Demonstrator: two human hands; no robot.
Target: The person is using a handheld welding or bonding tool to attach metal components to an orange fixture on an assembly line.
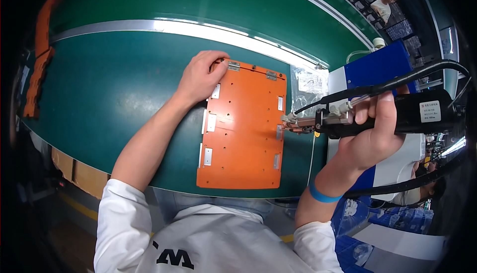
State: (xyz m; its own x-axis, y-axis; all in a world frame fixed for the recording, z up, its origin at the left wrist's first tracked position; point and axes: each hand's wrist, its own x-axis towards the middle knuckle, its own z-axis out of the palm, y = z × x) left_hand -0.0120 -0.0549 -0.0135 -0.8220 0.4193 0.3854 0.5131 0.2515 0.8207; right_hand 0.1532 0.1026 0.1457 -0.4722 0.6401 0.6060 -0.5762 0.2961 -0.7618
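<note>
An orange hinged panel (243, 134) lies flat on the green bench, with metal hinges (233, 66) along its far edge and small silver plates down both sides. My left hand (201, 77) is closed over the panel's far left corner, its fingertips partly hidden. In my right hand (375, 131) is a black powered screwdriver (422, 110), held nearly level with the fingers wrapped round its body. The driver's metal nose (293, 125) points left and reaches the panel's right edge, beside a silver plate (279, 132). Whether its tip touches a screw cannot be made out.
Orange parts (37, 84) stand at the bench's far left. A clear plastic bag (308, 81) lies beyond the panel's right side, near a blue and white machine (380, 64). A thick black cable (422, 72) arcs over my right hand. People are in the background at right.
</note>
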